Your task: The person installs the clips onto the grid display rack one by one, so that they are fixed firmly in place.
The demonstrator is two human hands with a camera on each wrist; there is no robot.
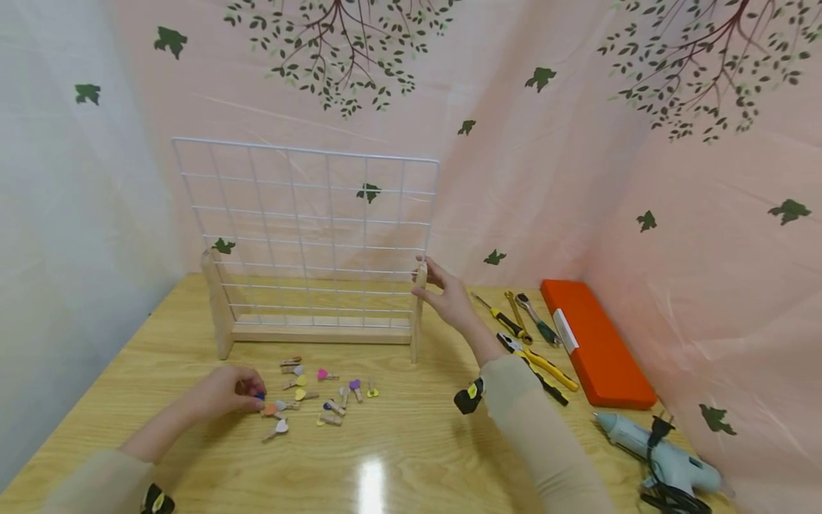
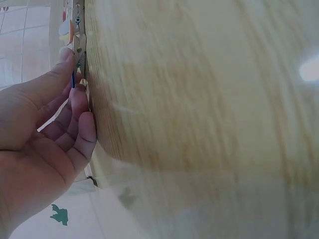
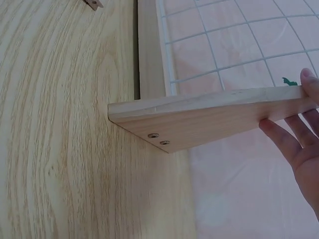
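Note:
My left hand (image 1: 225, 395) is low over the table at the left edge of a group of small wooden clothespins. Its thumb and fingertips pinch a clothespin with a blue top (image 1: 260, 395), mostly hidden by the fingers. Beside it lie clothespins with an orange heart (image 1: 270, 409), a white heart (image 1: 281, 426), a pink heart (image 1: 322, 374) and a purple heart (image 1: 354, 385). Behind them a white wire grid (image 1: 308, 150) stands upright in a wooden base (image 1: 321, 334). My right hand (image 1: 452, 303) grips the upper part of the base's right side panel (image 3: 199, 117), thumb on one face and fingers on the other.
At the right lie a screwdriver (image 1: 507, 323), wrenches (image 1: 542, 328), pliers (image 1: 549, 368) and a long orange case (image 1: 597, 343). A glue gun (image 1: 668, 457) with a coiled black cord is at the front right. Printed cloth hangs behind the table.

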